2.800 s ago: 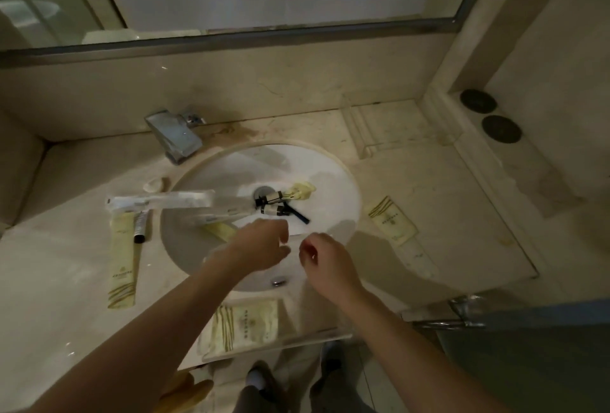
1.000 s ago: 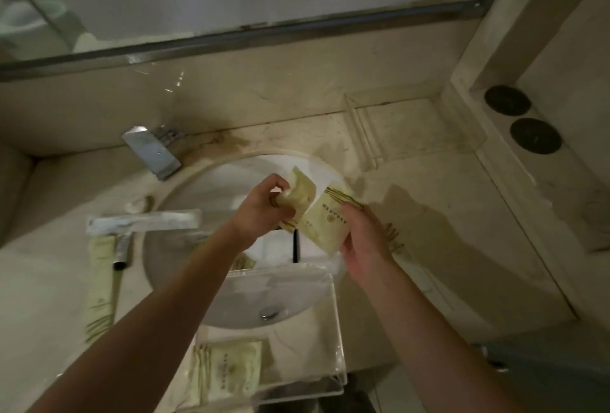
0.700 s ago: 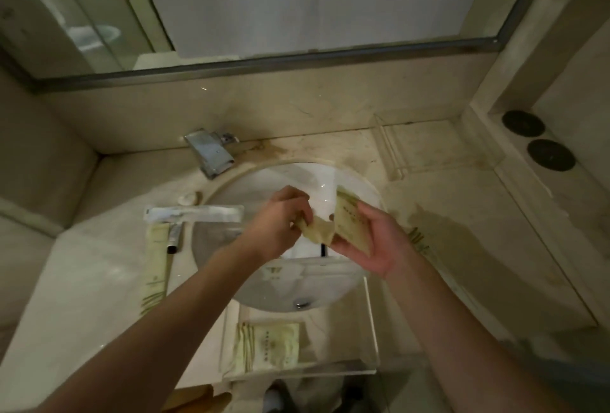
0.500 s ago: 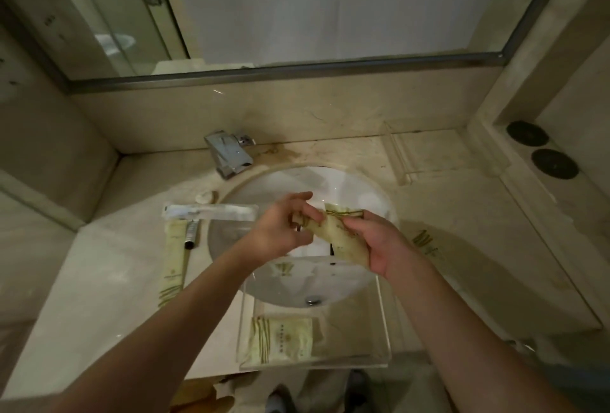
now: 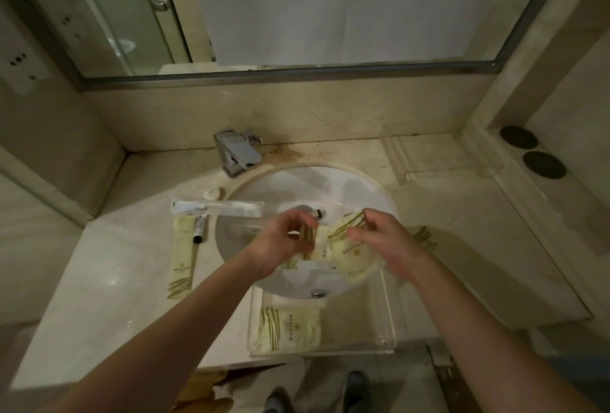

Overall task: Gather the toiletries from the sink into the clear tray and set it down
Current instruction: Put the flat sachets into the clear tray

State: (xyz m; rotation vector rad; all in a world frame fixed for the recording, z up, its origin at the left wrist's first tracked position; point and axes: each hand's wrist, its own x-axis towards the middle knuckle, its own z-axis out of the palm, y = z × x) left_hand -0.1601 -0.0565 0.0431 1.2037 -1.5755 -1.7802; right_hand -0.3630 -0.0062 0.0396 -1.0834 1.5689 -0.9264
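Over the white sink [image 5: 333, 186], my left hand [image 5: 286, 239] and my right hand [image 5: 384, 241] meet, both pinching cream toiletry packets with green stripes [image 5: 345, 249]. The packets hang just above the back edge of the clear tray [image 5: 389, 320], which rests on the counter's front edge and overlaps the basin's front. One matching packet [image 5: 290, 326] lies flat in the tray's left half. A small black-capped bottle [image 5: 317, 213] shows in the basin near the drain, partly hidden behind my fingers.
Left of the basin lie a wrapped toothbrush [image 5: 218, 208], a small tube [image 5: 199, 229], a long sachet [image 5: 181, 257] and a round soap [image 5: 213, 194]. Another packet [image 5: 426, 237] sits on the counter to the right. The faucet [image 5: 238, 152] stands behind; a second clear tray [image 5: 445, 161] is back right.
Both hands rose from the basin with packets and drew back toward the tray. The right hand took up a larger packet; the view tilted upward, showing more mirror.
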